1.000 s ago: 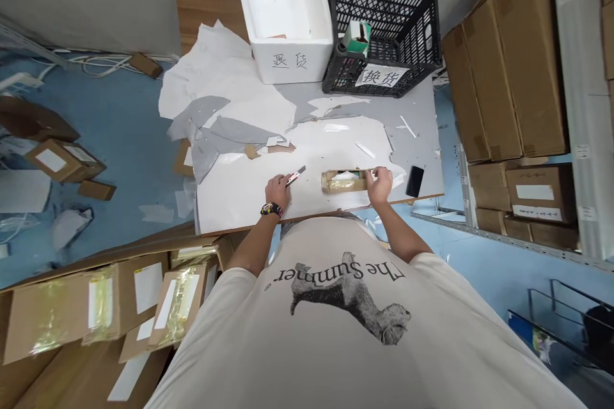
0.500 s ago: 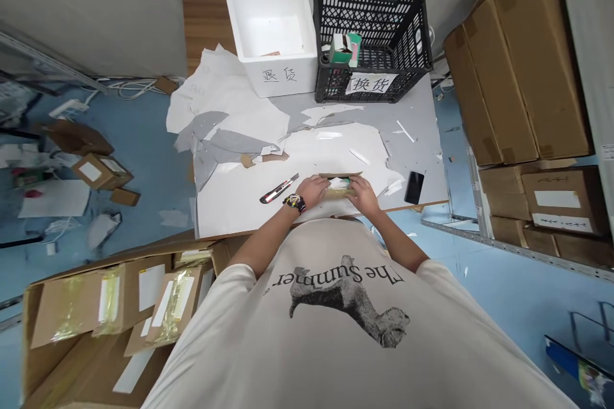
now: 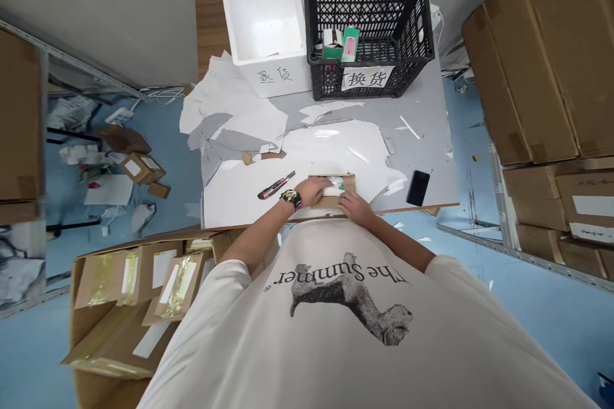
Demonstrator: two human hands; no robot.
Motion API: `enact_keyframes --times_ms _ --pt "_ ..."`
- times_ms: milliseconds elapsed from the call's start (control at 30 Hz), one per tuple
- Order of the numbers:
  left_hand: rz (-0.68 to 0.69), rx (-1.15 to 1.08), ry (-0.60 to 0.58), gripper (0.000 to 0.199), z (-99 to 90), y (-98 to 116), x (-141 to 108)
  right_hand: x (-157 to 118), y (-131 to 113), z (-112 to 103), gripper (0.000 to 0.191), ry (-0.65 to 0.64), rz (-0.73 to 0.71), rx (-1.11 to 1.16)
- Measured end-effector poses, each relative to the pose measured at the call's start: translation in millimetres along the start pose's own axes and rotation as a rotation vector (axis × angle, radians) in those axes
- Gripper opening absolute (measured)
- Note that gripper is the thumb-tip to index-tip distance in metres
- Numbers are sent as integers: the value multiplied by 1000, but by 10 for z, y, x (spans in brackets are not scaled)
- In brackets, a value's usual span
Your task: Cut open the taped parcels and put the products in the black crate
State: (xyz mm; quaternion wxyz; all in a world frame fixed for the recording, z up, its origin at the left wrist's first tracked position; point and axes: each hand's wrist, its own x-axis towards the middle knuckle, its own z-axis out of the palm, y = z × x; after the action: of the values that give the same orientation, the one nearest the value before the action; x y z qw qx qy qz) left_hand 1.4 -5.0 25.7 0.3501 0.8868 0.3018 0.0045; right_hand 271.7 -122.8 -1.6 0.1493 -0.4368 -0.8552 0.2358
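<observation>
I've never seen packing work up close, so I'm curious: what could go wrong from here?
The utility knife lies just beside the left hand, so a careless move could mean a cut if its blade is out. The small cardboard box sits near the table's front edge and might slip off. The phone lies close to that edge too.

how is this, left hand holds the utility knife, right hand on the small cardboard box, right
The left hand is on the small cardboard box, not holding the utility knife, which lies on the white sheet; the right hand is as you said. The head view shows this.
</observation>
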Motion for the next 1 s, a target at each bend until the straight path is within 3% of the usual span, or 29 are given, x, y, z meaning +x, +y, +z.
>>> enact_keyframes --times_ms 100,233,333,500,633,800,1000 --pt "-10 108 83 47 -40 -17 -38 73 84 -119 38 -6 113 -28" --pt "9 274 20 27 -71 -47 -133 216 105 -229 40 -151 194 -121" --pt "51 344 2 23 -82 -36 -155 331 39 -288 43 -204 211 -197" --pt "125 441 -47 20 -155 41 -81 499 -69 -434 35 -238 146 -325" --pt "125 469 -21 18 -269 60 -87 569 -59 -556 30 -210 63 -378" --pt "34 422 61 21 -325 -85 -330 433 116 -623 25 -96 140 -341" --pt "-90 387 52 15 -118 -137 -429 73 321 -496 31 -43 257 -268"
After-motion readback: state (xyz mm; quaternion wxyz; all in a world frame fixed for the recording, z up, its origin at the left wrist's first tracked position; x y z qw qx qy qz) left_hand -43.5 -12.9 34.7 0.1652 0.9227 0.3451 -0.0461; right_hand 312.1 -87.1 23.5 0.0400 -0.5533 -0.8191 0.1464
